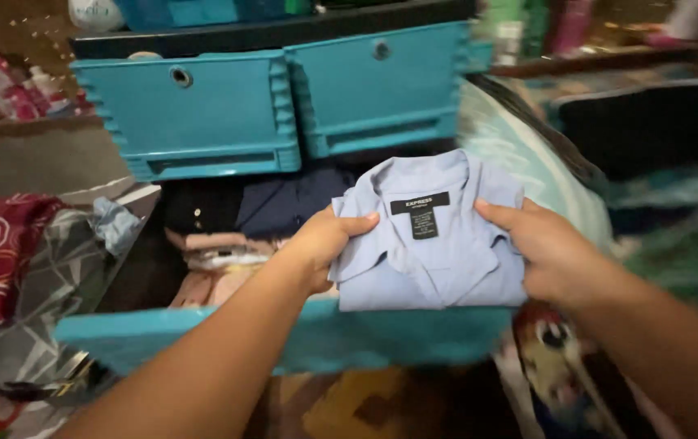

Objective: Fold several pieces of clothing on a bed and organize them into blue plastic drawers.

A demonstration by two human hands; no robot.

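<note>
- Left hand [320, 244] and right hand [548, 252] each pinch a side of the folded blue shirt [434, 244], held over the open teal drawer [284, 341].
- Keep both grips level so the fold holds.
- Best lowered flat beside the folded clothes [219, 256], collar up.

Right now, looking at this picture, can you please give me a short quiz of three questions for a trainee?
1. True or false: both hands hold the folded light blue shirt.
2. Which side of the shirt does the left hand grip, and which side the right hand?
3. Multiple choice: directly under the shirt is A) an open teal drawer with folded clothes, B) a sink, C) a wooden chair.

Key
1. True.
2. The left hand grips the shirt's left edge, the right hand its right edge, thumbs on top.
3. A. Two closed teal drawers sit behind it.
</note>
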